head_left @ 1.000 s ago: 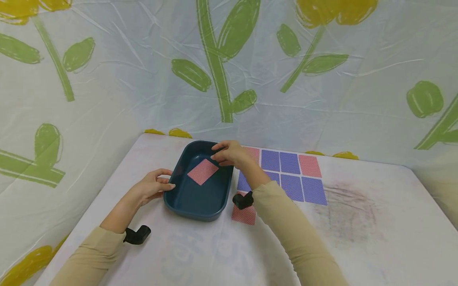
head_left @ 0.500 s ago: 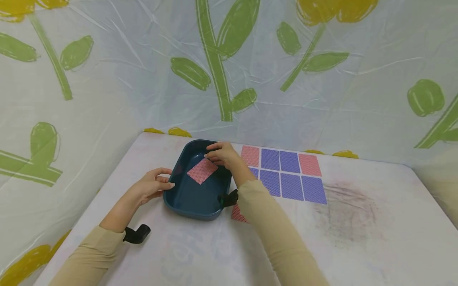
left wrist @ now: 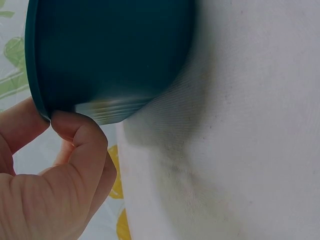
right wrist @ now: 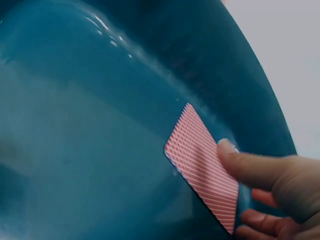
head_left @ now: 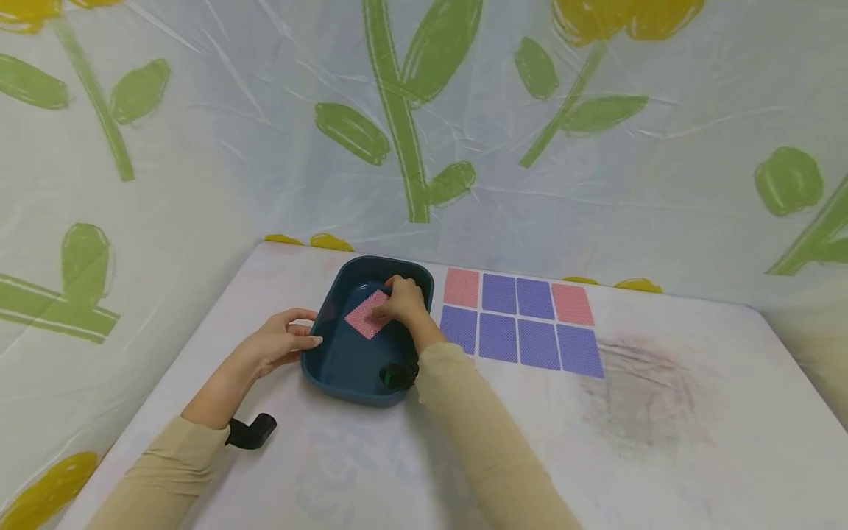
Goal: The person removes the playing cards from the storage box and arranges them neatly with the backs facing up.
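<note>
A dark blue plastic tub [head_left: 358, 383] stands on the table towards the left. On its floor lies a red-patterned playing card [head_left: 364, 315]. My left hand [head_left: 281, 342] pinches the tub's left rim between thumb and fingers; the left wrist view shows the rim [left wrist: 34, 75] in that pinch. My right hand [head_left: 405, 303] reaches down inside the tub from the right. In the right wrist view its thumb [right wrist: 232, 157] lies over the card's edge, with the other fingers [right wrist: 260, 220] curled at the near corner, pinching it. The hand hides the card's right corner.
Right of the tub, two rows of cards lie face down: blue-backed cards [head_left: 539, 344] with red-backed cards [head_left: 573, 304] at both ends of the back row. A greyish smudge [head_left: 642, 390] marks the white tabletop. Flower-patterned sheeting [head_left: 285, 147] rises behind and at the left.
My right hand has moved from above the tub's right rim down into it, onto the card. My right sleeve now covers the red card below the rows. The left hand keeps its grip.
</note>
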`<state>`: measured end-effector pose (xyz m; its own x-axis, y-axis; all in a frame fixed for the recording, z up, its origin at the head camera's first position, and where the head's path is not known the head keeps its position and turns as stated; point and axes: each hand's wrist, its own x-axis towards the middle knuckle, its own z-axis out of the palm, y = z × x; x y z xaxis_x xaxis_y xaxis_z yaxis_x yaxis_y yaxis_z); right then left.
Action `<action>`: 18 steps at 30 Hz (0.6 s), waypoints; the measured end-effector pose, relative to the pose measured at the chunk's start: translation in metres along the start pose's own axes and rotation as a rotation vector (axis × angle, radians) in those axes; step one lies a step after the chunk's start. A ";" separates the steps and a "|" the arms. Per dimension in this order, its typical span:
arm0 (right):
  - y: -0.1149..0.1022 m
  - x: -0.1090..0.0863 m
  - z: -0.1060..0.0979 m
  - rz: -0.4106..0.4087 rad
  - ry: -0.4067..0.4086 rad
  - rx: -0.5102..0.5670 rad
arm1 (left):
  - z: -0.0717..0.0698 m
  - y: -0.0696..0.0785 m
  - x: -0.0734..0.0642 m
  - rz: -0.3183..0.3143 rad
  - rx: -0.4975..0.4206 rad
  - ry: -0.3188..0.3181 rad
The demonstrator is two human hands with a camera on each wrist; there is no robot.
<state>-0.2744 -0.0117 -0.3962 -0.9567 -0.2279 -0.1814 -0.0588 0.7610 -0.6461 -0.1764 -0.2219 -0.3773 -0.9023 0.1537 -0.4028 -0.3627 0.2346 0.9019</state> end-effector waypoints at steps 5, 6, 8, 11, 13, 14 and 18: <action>-0.001 -0.001 0.008 0.054 -0.001 -0.062 | -0.001 -0.001 0.001 0.001 -0.011 -0.002; -0.002 -0.001 0.008 0.062 -0.005 -0.063 | -0.001 -0.001 0.001 -0.001 -0.008 0.001; -0.002 -0.001 0.008 0.072 -0.011 -0.055 | -0.002 0.000 0.000 -0.002 -0.007 0.004; -0.003 -0.001 0.007 0.082 -0.018 -0.040 | -0.002 0.000 0.000 0.000 -0.006 0.006; -0.002 0.000 0.007 0.088 -0.021 -0.030 | -0.002 0.000 -0.001 0.004 -0.009 0.005; -0.002 0.000 0.007 0.090 -0.024 -0.030 | -0.001 0.000 -0.001 0.005 -0.010 0.004; 0.000 0.000 0.008 0.083 -0.033 -0.013 | -0.001 -0.001 -0.001 0.004 -0.013 0.009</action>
<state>-0.2723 -0.0164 -0.4017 -0.9484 -0.1838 -0.2582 0.0161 0.7858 -0.6182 -0.1756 -0.2228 -0.3773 -0.9057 0.1464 -0.3979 -0.3620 0.2216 0.9055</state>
